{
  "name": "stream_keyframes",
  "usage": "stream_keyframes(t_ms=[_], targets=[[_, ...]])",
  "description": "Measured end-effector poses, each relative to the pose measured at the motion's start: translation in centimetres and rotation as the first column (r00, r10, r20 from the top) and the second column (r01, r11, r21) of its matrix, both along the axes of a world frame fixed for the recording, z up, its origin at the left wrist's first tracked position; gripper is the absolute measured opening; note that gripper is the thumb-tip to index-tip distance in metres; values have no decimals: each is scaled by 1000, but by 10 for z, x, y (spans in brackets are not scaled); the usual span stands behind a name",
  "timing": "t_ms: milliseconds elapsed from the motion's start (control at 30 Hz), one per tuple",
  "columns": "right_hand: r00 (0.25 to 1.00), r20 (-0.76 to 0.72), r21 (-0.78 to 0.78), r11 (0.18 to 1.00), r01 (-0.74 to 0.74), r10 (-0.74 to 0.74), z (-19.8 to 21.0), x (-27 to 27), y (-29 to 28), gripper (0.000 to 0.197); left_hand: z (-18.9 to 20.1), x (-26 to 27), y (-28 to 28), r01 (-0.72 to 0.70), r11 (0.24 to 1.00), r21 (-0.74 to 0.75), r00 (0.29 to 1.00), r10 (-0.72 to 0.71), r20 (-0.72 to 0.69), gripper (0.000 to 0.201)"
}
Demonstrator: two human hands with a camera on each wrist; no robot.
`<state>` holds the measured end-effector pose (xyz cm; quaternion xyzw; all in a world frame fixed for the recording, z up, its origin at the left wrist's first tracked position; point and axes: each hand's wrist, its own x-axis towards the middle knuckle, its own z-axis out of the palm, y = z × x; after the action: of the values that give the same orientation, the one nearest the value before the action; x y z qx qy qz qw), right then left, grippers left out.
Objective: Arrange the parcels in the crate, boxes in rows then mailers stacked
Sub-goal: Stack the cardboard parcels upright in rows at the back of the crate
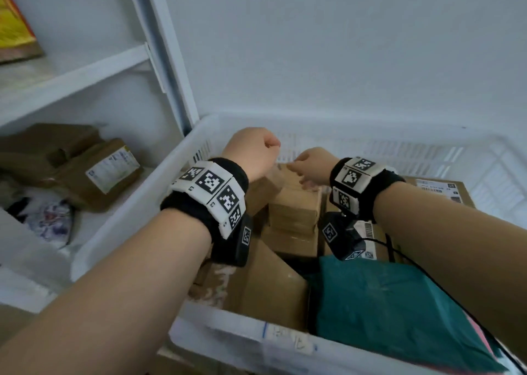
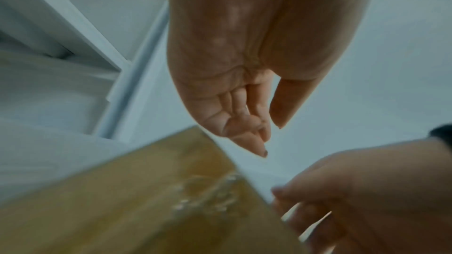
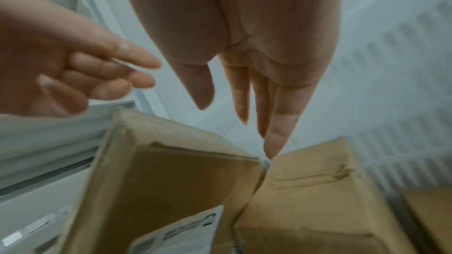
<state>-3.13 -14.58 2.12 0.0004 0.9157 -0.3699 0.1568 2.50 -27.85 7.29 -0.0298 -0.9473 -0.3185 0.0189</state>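
Both hands reach over the far end of the white crate [image 1: 148, 203]. Left hand [image 1: 251, 152] hovers above the boxes, fingers loosely curled, nothing in it; the left wrist view shows the palm bare, thumb apart from the fingers. Right hand [image 1: 309, 166] sits just right of it and lower, fingers straight and pointing down; in the right wrist view one fingertip [image 3: 271, 152] reaches the top corner where two cardboard boxes meet, gripping nothing.

Under the hands: a tilted box [image 3: 171, 177] with a white label leans beside a flat-lying box [image 3: 300, 196]. Nearer the wrists, more brown boxes [image 1: 293, 212] stand close together. A teal mailer [image 1: 393, 312] lies below the right forearm, at the crate's near end.

Left of the left arm, outside the crate, brown parcels [image 1: 85, 169] lie on a white shelf [image 1: 71, 80].
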Motion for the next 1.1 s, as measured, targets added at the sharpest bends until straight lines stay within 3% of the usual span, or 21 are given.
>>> stream_keyframes(t_ms=[133,233,400,500,567,667,833,1100], targets=[[998,68,-69,998,4,1,4,19,-37,79,-13,11,-44,-133,990,-48,990,131,-49,33],[995,90,-92,995,42,-33,5,26,-58,94,-21,16,-65,-242,969,-52,970,242,-14,51],[968,192,-312,926,214,-159,11,39,-83,78,-34,21,-88,-315,939,-138,940,329,89,86],[942,295,-481,828,289,-158,8,44,-95,73,-42,20,-96,-263,965,10,948,257,188,109],[941,314,-500,820,280,-130,6,48,-100,68,-44,21,-98,-244,962,119,954,217,205,117],[952,285,-483,841,244,-112,10,55,-102,65,-40,20,-100,-253,952,172,959,223,174,113],[980,173,-617,764,189,-103,36,58,-95,53,-15,17,-100,-235,954,188,968,214,128,117],[995,13,-689,721,77,-94,64,64,-85,50,21,13,-88,-367,833,414,928,356,107,114]])
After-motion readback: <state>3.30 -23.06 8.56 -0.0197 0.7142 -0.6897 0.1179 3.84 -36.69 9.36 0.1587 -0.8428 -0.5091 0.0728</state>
